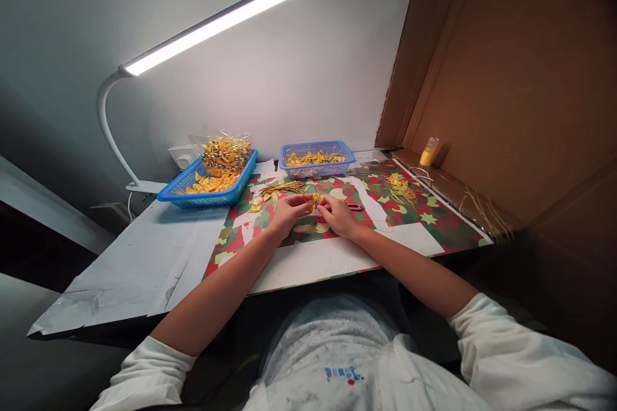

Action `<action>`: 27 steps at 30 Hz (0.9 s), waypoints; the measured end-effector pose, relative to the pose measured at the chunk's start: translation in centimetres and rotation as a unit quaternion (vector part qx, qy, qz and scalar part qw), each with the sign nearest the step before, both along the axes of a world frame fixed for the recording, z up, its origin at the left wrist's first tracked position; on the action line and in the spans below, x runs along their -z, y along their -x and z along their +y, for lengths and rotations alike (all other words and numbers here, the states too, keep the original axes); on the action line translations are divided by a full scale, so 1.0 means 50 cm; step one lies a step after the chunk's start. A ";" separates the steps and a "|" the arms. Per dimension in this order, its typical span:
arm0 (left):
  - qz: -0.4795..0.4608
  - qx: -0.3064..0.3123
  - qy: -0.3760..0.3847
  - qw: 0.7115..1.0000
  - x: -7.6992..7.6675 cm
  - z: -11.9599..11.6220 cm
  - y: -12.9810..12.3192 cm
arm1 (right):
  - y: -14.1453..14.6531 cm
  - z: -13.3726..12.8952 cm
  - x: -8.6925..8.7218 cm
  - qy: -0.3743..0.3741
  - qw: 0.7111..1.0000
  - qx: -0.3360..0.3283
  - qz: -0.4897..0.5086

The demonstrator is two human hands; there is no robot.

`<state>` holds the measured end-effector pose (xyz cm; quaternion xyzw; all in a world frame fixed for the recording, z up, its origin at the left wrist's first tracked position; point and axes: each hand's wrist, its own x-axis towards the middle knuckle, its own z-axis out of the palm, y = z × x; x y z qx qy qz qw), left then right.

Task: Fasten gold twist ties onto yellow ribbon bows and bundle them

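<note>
My left hand [290, 212] and my right hand [338, 214] meet over the middle of the patterned table mat. Both are closed, pinching a small yellow ornament [316, 200] with thin yellow cord between their fingertips. Its finer parts are too small to make out. A loop of cord rises just above my left fingers. Partly behind my right hand lies a reddish tool handle [355, 207]. Beyond my left hand is a bundle of yellow cords [284, 187], with a few loose yellow pieces [254, 206] beside it.
A blue basket [207, 199] at the left holds yellow pieces and a filled plastic bag. At the back stands a periwinkle basket [317, 171] of corded yellow pieces. Right lie a yellow corded pile [402, 187] and a small container [429, 152]. A lamp [216, 24] hangs above.
</note>
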<state>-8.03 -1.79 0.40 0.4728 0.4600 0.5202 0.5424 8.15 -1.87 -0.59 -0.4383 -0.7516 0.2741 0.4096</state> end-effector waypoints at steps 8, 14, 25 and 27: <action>0.004 -0.002 -0.003 1.000 0.003 0.002 0.001 | 0.004 -0.002 0.002 0.009 1.000 -0.003 0.007; 0.002 0.005 -0.002 1.000 -0.002 -0.002 0.001 | 0.003 -0.003 0.001 0.000 1.000 -0.012 0.011; 0.014 0.023 -0.017 1.000 0.003 0.000 0.003 | 0.002 -0.001 0.007 0.004 1.000 -0.013 0.008; 0.011 0.025 -0.011 1.000 0.002 0.000 0.003 | 0.001 -0.001 0.006 0.010 1.000 -0.015 0.013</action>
